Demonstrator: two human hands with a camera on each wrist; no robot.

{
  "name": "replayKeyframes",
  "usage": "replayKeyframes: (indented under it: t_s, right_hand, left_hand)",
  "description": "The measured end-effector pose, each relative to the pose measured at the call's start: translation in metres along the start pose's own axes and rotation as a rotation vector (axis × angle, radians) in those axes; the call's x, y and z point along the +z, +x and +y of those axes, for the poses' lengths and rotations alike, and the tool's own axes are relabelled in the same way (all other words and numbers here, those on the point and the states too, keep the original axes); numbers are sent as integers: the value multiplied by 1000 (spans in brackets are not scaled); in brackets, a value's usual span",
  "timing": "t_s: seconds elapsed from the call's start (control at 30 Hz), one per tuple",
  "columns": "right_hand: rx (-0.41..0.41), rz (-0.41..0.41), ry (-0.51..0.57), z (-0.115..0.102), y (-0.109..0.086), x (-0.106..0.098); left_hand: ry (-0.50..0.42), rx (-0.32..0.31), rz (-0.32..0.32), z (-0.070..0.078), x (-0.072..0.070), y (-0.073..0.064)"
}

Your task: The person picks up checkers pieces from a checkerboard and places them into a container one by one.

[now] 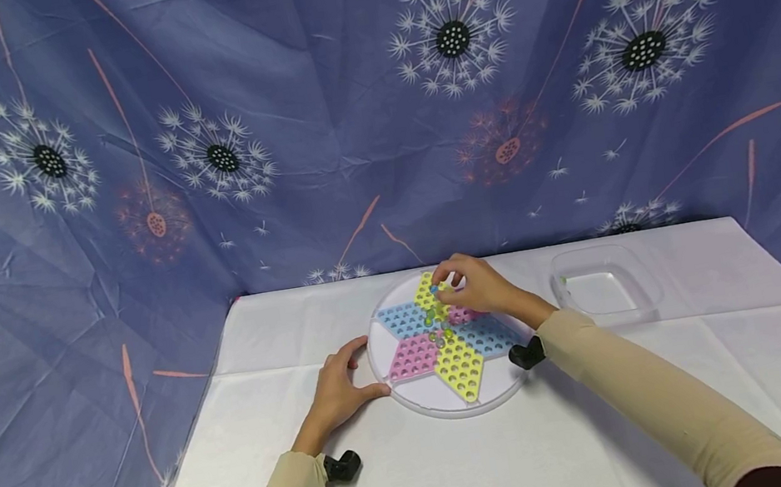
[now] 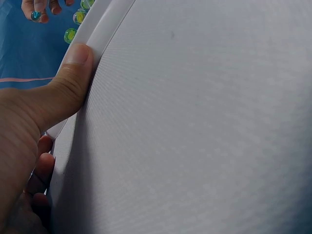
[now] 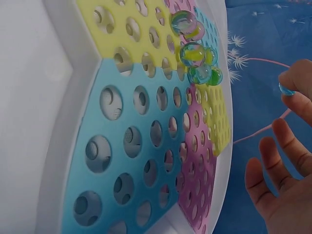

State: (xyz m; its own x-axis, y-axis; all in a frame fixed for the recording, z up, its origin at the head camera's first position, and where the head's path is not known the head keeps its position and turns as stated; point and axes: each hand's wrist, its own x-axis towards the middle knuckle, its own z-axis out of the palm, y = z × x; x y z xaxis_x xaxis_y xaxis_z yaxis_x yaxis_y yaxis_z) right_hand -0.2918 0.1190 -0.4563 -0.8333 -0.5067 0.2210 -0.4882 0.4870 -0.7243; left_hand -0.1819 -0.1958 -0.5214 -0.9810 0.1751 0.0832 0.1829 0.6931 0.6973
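A round white Chinese checkers board [image 1: 414, 400] lies on the table, with a star of yellow, blue and pink holed sections. Several clear marbles with green, yellow and blue swirls [image 3: 194, 53] sit in holes at its centre. Above the far yellow section, my right hand [image 1: 476, 288] pinches a blue marble [image 3: 286, 90] between thumb and forefinger; its other fingers are spread loosely. At the board's left rim rests my left hand [image 1: 339, 386], fingers and thumb apart. In the left wrist view its thumb [image 2: 73, 73] touches the rim.
A clear plastic container [image 1: 605, 287] stands right of the board, with a small greenish thing at its left side. White cloth [image 1: 544, 456] covers the table. Behind it hangs a blue curtain [image 1: 341, 116] with dandelion prints.
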Motion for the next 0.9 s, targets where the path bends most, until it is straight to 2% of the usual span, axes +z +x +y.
replayKeyframes:
  t_s: [0.43, 0.9]
  right_hand:
    - [6, 4, 6, -2, -7, -9]
    - [64, 20, -43, 3, -40, -58]
  left_hand:
    - [9, 24, 20, -1, 2, 0]
    - [8, 25, 17, 1, 1, 0]
